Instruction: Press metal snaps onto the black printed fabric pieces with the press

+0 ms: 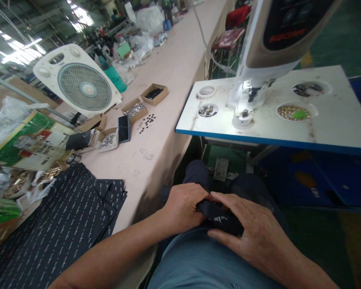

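A folded black cloth piece with white lettering (pixel 221 218) is held low in front of my body, above my lap. My left hand (pixel 185 206) is closed on its left end, fingers curled over the top. From the other side my right hand (pixel 254 220) grips it between thumb and fingers. The underside of the cloth and some fingertips are hidden. To the left, on the long table (pixel 156 160), lies a stack of black printed fabric (pixel 63 224), away from both hands.
A machine head (pixel 246 96) stands on a white blue-edged worktop (pixel 210 124) with parts bowls set in it. On the long table are a box fan (pixel 87 89), small cardboard boxes of metal parts (pixel 135 109), a phone (pixel 124 129) and scattered black pieces (pixel 147 123).
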